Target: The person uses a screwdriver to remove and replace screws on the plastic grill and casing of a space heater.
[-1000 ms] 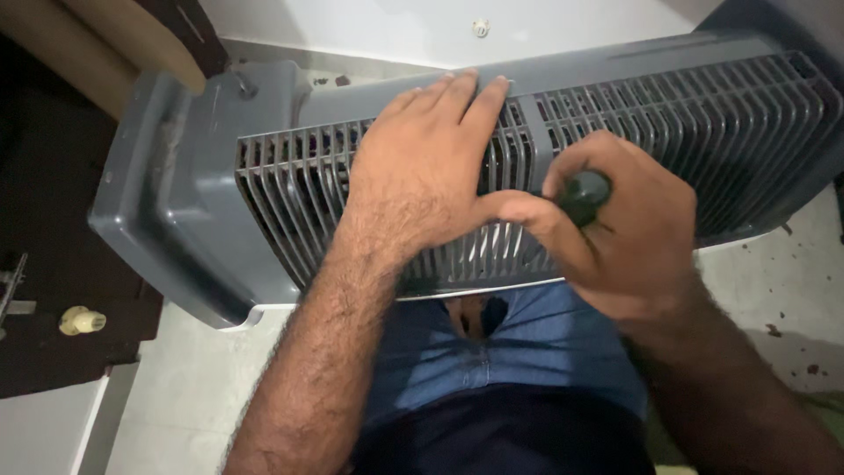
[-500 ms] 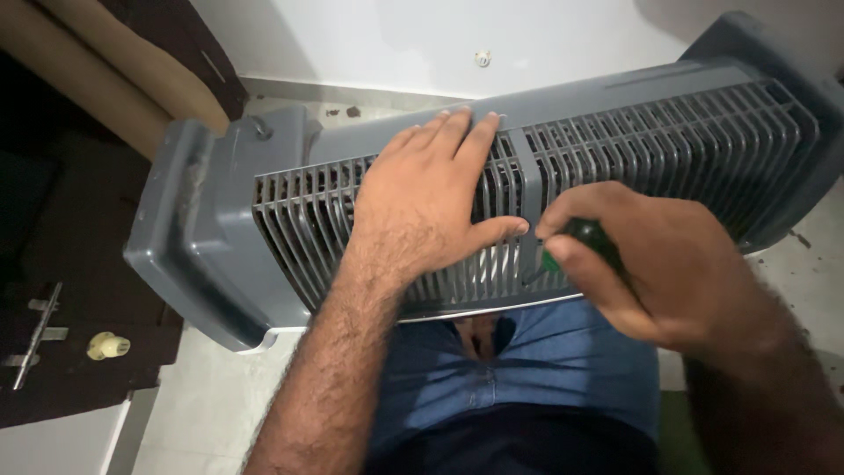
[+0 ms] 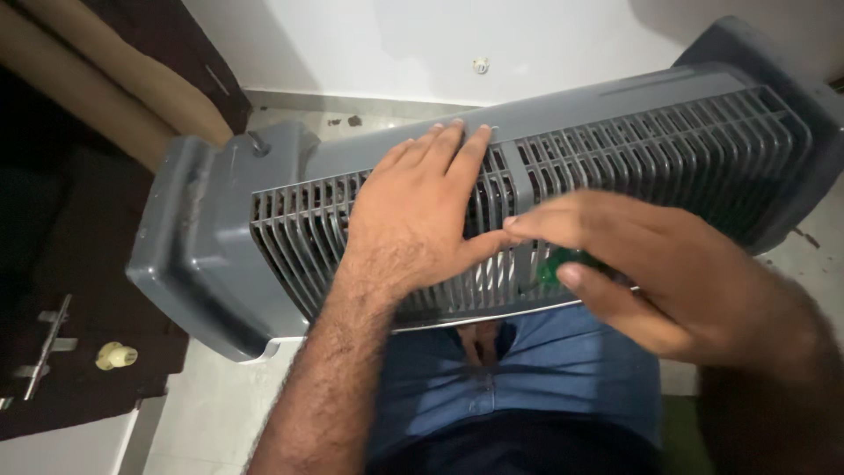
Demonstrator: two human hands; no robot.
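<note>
Right hand (image 3: 668, 273) blurred, mostly hiding the green tool (image 3: 556, 264).

The single head-worn camera looks steeply down from close above the person's lap. It faces a white wall (image 3: 352, 44) at the frame's top, with a long grey slatted plastic appliance (image 3: 615, 132) spanning the middle.
</note>
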